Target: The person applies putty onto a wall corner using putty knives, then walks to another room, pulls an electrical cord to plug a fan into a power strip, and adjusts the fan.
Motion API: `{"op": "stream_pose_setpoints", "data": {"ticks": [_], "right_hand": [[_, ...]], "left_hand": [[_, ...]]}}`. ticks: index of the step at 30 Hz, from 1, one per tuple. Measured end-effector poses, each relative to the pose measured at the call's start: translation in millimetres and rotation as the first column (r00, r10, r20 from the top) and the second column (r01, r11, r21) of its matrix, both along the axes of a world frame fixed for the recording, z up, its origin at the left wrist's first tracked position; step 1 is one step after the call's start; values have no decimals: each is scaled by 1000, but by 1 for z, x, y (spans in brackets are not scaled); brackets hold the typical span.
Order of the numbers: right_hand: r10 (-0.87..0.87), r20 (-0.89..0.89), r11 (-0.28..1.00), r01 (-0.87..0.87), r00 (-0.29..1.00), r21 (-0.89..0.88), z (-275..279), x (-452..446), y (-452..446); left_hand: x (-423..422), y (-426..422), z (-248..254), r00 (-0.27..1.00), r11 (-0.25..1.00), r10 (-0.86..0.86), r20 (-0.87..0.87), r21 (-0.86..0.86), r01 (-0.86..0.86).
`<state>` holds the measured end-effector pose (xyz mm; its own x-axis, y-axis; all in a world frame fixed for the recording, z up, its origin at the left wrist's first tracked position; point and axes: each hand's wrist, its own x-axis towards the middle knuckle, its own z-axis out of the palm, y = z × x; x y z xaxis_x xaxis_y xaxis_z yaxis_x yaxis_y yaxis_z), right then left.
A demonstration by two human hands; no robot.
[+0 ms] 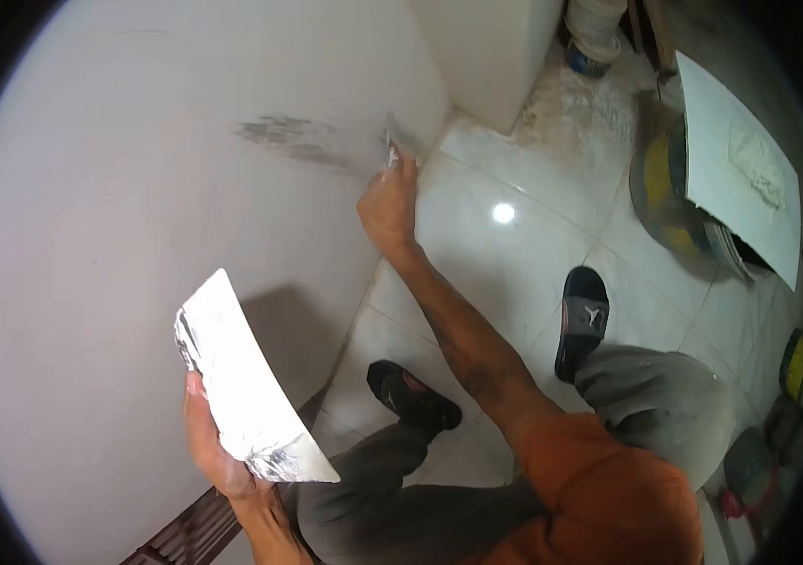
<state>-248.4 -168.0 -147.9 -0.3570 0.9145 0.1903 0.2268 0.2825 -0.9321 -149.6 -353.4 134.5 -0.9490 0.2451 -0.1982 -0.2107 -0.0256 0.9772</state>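
Note:
My left hand (218,447) grips a white board (246,386) from its left and lower edge, with whitish paste smeared near the board's ends. Farther up, my right hand (390,202) is closed around a small, thin tool (391,151) whose blade is against the white wall (119,207), close to the corner. Dark grey smears (293,139) mark the wall just left of the tool. Most of the tool's handle is hidden by my fingers.
A white sheet with a lump of paste (757,168) lies over a yellow-and-black bucket (660,188) at the right. Stacked small buckets (594,36) stand beyond the pillar (491,56). My sandalled feet are on the tiled floor (477,282). A slatted brown object (196,527) is at the bottom left.

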Motion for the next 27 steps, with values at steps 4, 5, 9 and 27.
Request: {"op": "stream_pose_setpoints", "data": {"ticks": [4,5,9,27], "right_hand": [[55,71,948,-29,996,-317,-69,-21,37],[102,111,891,-42,989,-451,-75,-24,53],[-88,-11,994,88,996,71,-58,-18,31],[56,-127,972,-25,990,234,37,-5,-7]], "left_hand": [[-1,-17,1,998,998,59,2,-8,-59],[-3,-13,-1,993,993,114,14,5,-114],[-3,-15,-4,1000,1000,4,-2,-21,-4],[21,-37,0,924,953,259,-281,-84,-292]]}}
